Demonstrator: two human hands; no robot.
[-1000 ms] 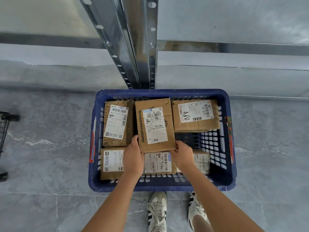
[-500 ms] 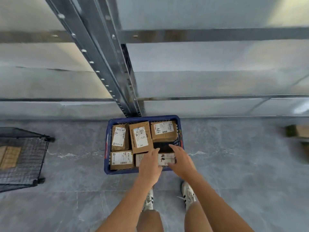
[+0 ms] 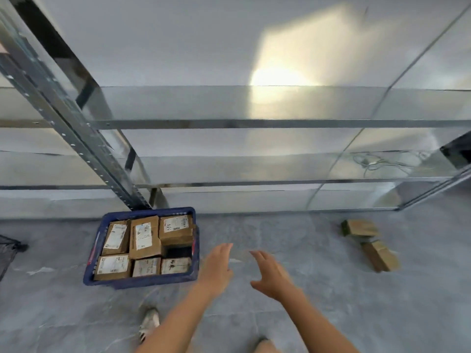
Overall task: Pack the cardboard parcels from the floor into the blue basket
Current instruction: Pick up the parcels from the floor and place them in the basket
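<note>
Head view: one blue basket [image 3: 142, 281] is seen standing on the grey floor [image 3: 318, 301], just in front of the metal shelving [image 3: 229, 159], with its long axis running away from the camera and slightly tilted to the right. Six cardboard parcels [image 3: 144, 237] are counted inside it, laid flat with labels up: three in the far row, with the long sides of the left and middle ones pointing away from the camera, and three smaller ones in the near row. A dark gap is left between the far right parcel and the near right one. Two more loose parcels [image 3: 379, 255] are seen on the floor well to the right of the basket, one behind the other; the nearer one is set at a slant, its long axis pointing up and to the left. The left hand [image 3: 216, 266] is held open and empty just beside the basket's right wall, fingers together and pointing forward. The right hand [image 3: 271, 275] is likewise open and empty, fingers spread, above bare floor. One white shoe [image 3: 149, 324] is visible below the basket
</note>
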